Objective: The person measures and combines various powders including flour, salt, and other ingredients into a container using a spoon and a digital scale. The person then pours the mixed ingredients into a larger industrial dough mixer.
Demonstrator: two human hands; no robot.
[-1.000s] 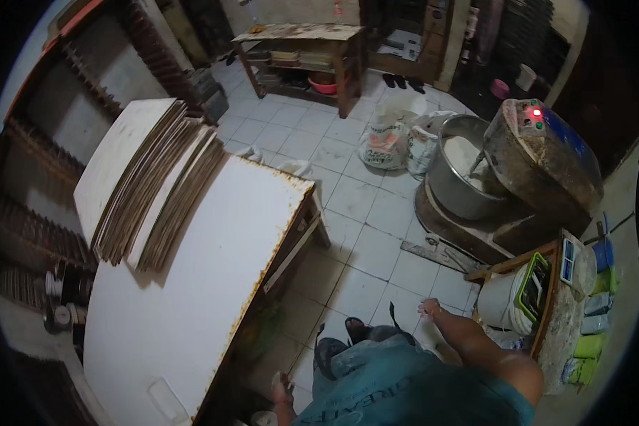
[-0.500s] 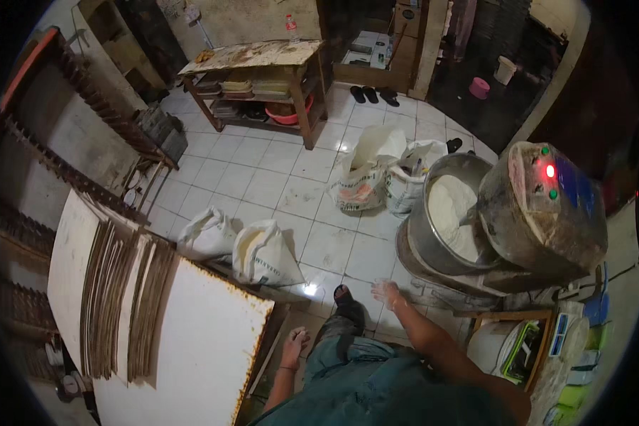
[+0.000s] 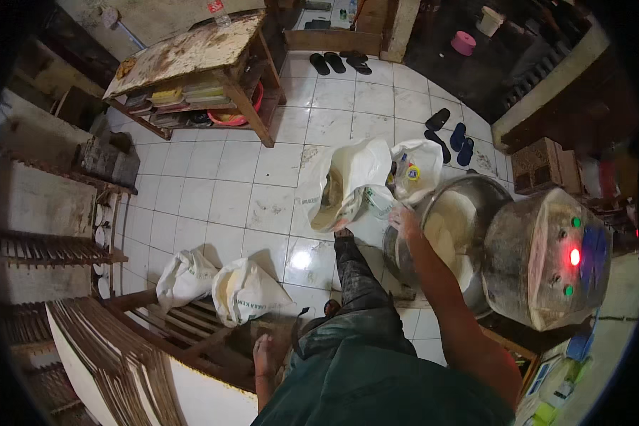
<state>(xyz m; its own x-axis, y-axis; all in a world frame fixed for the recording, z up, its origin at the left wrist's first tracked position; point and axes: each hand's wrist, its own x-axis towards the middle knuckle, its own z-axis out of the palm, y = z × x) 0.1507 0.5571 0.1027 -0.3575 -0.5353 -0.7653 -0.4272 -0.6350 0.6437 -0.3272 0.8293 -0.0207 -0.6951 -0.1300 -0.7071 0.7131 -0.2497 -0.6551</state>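
My right hand (image 3: pixel 405 221), dusted with white powder, reaches forward with its fingers extended, holding nothing I can see. It is over the left rim of the metal mixing bowl (image 3: pixel 433 199), close to the open white sack (image 3: pixel 369 163). Inside the bowl lies a heap of pale flour (image 3: pixel 449 227). The machine's rounded housing (image 3: pixel 525 263), with a lit red lamp and green buttons, stands against the bowl. Down at my left side hangs my left hand (image 3: pixel 264 355), empty, with its fingers loosely apart beside the low wooden frame.
A second white sack (image 3: pixel 420 160) holds plastic packaging. Two more sacks (image 3: pixel 245 291) stand at the left near a slatted wooden frame (image 3: pixel 181 334) and stacked boards (image 3: pixel 99 355). Ahead are a wooden table (image 3: pixel 192 60) and several dark sandals (image 3: pixel 334 62).
I have stepped forward beside the mixing bowl, and the open sacks are nearer. My right hand has moved forward to the bowl's rim; my left hand hangs lower at my side.
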